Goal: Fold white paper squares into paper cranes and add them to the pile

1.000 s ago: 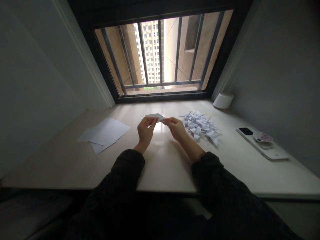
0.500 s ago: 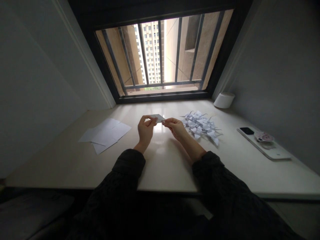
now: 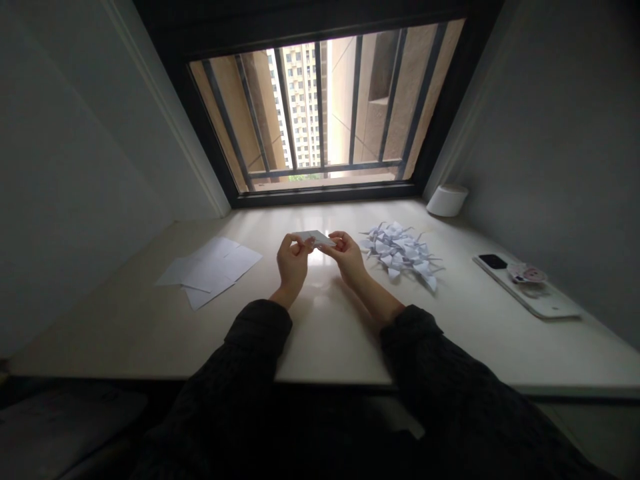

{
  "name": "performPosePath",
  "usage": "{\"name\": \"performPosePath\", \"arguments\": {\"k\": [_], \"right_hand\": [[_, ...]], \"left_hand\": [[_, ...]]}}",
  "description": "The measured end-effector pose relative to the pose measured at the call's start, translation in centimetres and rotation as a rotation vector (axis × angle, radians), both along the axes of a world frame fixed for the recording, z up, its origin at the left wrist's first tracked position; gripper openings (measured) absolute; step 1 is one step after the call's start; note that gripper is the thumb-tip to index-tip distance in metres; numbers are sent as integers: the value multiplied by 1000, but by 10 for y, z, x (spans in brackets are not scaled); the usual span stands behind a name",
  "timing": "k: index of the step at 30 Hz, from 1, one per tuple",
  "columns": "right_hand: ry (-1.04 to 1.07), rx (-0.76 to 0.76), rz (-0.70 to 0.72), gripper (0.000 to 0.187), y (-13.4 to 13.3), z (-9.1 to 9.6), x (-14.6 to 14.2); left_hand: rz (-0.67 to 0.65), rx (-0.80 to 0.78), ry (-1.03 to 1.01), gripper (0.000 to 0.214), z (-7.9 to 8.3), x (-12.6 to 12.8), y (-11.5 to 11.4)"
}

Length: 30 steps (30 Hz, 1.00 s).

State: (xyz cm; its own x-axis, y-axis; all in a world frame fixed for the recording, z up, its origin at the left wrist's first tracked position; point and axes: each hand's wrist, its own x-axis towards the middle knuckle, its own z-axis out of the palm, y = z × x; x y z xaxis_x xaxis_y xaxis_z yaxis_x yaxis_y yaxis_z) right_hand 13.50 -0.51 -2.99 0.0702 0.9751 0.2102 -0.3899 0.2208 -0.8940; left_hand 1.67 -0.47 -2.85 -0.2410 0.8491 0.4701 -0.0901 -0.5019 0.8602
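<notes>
A small folded piece of white paper (image 3: 313,237) is held above the pale desk (image 3: 325,320), between both hands. My left hand (image 3: 293,261) pinches its left end with fingers closed. My right hand (image 3: 346,257) pinches the right end, fingers curled. Both arms are in dark sleeves. To the right of my right hand lies a heap of several folded white paper cranes (image 3: 400,252). Flat white paper sheets (image 3: 210,268) lie to the left of my left hand.
A white phone (image 3: 525,290) with a round sticker lies at the right of the desk. A white round container (image 3: 447,200) stands in the far right corner. A barred window (image 3: 325,113) is ahead, with grey walls on both sides.
My hands have drawn slightly closer together on the folded paper, and my right hand has shifted a little left. Nothing else on the desk has moved.
</notes>
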Motion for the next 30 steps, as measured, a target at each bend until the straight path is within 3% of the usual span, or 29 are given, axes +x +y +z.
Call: {"name": "performPosePath", "arguments": {"k": [9,16,30], "right_hand": [[34,-143,-6,47,8,-10,-1],[45,-179,129,45,6,-6,6],[-66,23,101,54,2,-4,0]], "left_hand": [[1,28,14,38,2,2,-1],[49,-65,-31,46,6,-6,3],[10,4,99,32,-1,-9,6]]}}
